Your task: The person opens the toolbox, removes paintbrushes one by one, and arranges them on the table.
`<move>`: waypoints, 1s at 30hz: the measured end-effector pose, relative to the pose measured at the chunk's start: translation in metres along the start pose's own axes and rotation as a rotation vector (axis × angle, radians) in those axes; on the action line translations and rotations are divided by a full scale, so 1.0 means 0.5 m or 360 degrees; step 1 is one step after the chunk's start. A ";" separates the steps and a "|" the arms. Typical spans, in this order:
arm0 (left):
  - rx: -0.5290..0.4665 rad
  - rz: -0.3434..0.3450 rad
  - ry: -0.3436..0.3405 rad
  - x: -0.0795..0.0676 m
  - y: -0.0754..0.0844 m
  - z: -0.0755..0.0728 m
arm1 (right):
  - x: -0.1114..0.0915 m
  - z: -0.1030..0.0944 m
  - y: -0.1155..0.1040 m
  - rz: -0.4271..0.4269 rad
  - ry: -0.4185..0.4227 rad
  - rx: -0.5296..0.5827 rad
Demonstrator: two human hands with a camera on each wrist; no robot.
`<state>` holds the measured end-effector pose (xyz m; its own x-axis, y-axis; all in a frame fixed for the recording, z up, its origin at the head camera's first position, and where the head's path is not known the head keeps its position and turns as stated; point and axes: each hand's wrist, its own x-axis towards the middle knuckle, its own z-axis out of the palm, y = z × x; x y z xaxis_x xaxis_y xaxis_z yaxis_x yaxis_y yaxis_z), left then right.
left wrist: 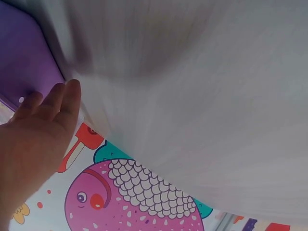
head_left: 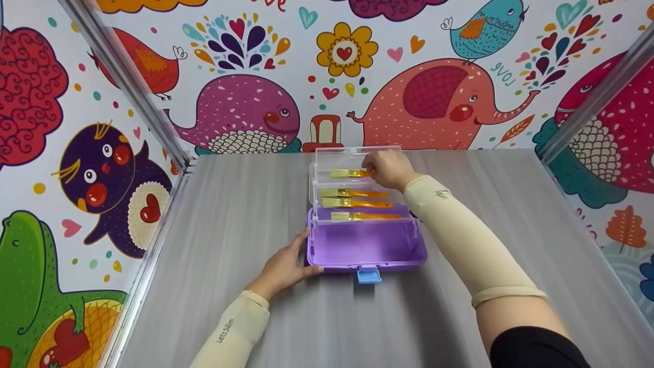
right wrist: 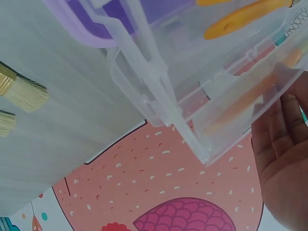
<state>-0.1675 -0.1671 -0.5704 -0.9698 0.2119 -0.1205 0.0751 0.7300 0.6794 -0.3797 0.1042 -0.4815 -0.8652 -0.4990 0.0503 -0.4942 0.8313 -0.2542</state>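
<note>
We have the top brush [head_left: 346, 174] in the uppermost clear tray [head_left: 329, 157] of the purple box [head_left: 357, 246], handle toward the right hand [head_left: 391, 168], presumably for easy reach; that hand's fingers curl there, can't tell if they pinch it. We see the left hand [head_left: 282, 267] spread round the near-left corner, likely steadying the box.

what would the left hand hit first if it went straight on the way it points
Most likely the purple toolbox: the left hand appears to rest against its side, though exact contact is unclear.
</note>
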 end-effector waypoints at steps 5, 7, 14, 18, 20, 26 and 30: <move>-0.0003 -0.0016 -0.0002 0.000 0.002 0.000 | -0.001 -0.001 0.001 0.0001 -0.0008 0.0033; -0.0006 -0.0017 -0.0001 0.000 0.002 0.000 | -0.001 -0.001 0.001 0.0000 -0.0020 0.0045; -0.0009 -0.0014 0.0004 0.001 0.005 -0.001 | -0.002 -0.008 0.008 -0.0001 -0.0085 0.0135; -0.0007 -0.0023 -0.0004 0.002 0.005 0.000 | 0.000 -0.012 0.012 -0.0001 -0.0160 0.0196; -0.0008 -0.0024 -0.0005 0.002 0.005 0.000 | 0.000 -0.014 0.014 -0.0003 -0.0192 0.0211; -0.0011 -0.0010 -0.0007 0.001 0.004 0.001 | 0.002 -0.019 0.019 -0.0030 -0.0241 0.0234; -0.0005 0.0008 -0.0005 0.000 0.002 -0.001 | 0.003 -0.020 0.020 -0.0038 -0.0238 0.0237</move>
<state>-0.1676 -0.1664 -0.5693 -0.9688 0.2175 -0.1191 0.0793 0.7268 0.6822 -0.3868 0.1140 -0.4741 -0.8257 -0.5579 -0.0830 -0.4867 0.7791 -0.3953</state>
